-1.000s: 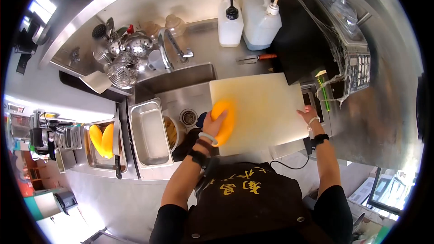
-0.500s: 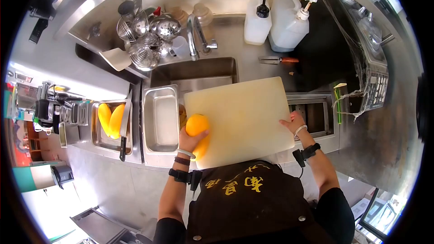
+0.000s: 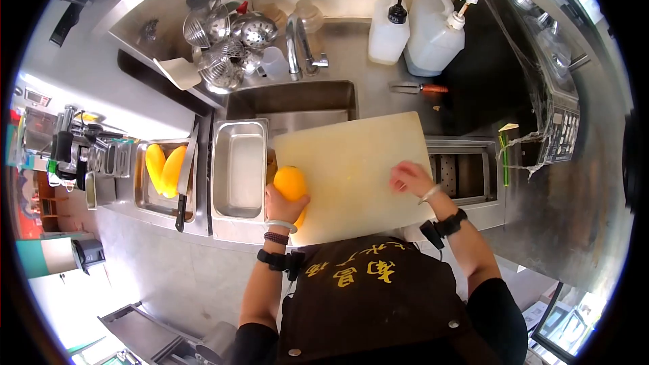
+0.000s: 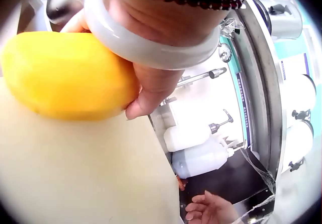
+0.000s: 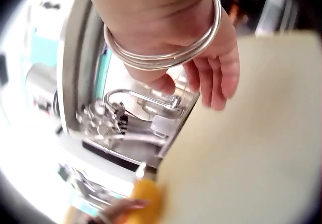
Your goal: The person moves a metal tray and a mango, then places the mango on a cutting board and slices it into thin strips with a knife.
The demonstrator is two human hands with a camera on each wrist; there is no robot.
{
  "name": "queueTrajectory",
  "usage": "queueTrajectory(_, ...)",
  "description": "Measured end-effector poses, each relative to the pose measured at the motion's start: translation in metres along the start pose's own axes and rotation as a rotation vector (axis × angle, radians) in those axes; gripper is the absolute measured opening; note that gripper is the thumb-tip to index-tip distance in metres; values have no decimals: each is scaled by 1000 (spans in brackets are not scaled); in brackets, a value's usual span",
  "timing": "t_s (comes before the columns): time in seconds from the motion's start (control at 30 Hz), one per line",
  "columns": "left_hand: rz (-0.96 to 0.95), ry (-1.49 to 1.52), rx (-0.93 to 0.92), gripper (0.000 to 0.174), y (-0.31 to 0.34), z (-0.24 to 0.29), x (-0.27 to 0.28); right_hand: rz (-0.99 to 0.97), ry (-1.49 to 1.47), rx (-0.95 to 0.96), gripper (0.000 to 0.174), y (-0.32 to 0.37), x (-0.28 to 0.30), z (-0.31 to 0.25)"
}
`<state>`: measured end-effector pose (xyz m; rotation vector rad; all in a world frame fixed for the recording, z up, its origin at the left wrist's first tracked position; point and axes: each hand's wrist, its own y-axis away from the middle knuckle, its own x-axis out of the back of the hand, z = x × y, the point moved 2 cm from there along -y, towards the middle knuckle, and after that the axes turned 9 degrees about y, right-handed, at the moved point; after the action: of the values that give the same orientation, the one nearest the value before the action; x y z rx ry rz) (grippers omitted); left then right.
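Note:
A yellow-orange squash, smooth and elongated, lies at the left edge of a white cutting board. My left hand grips it, with the thumb on the board side; part of the squash is hidden under the hand. The left wrist view shows the squash close up, with the thumb along its end. Over the right part of the board hovers my right hand, fingers loosely bent and holding nothing. In the right wrist view its fingers hang above the board's surface.
The board lies across the sink, beside a steel pan. Farther left, a tray holds two more squashes and a knife. A red-handled tool and pump jugs stand behind; strainers cluster back left.
The cutting board and squash have shifted left over the sink toward the steel pan. My right hand has let go of the board's right edge and moved left above it. The left hand still grips the squash.

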<state>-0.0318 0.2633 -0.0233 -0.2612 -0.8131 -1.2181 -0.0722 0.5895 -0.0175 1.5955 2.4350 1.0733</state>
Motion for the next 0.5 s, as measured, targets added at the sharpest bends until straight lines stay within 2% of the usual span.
queueTrajectory(0.03,-8,-32,-5,76,3,8,3,-356,-217,-186,35,-4,-13,-13)
queueTrajectory(0.1,-16,-58,-4,77,7,12,2,-640,-26,-297,46,-24,-39,-15)
queueTrajectory(0.13,6,-66,-9,77,7,11,2,-642,-18,-299,46,-37,-43,-19)
queueTrajectory(0.2,34,-70,-13,77,6,10,-1,-768,62,-369,51,-67,-47,-33)
queueTrajectory(0.27,145,-130,-140,70,8,13,-6,-625,-180,-253,49,-107,-48,-49)
queueTrajectory(0.33,149,-142,-131,71,9,21,-9,-304,-591,26,46,-160,-51,-61)
queueTrajectory(0.4,155,-159,-121,72,10,24,-12,-103,-538,176,40,-177,-45,-90)
queueTrajectory(0.5,27,-53,-221,76,13,33,-14,-68,-630,197,39,-173,-43,-118)
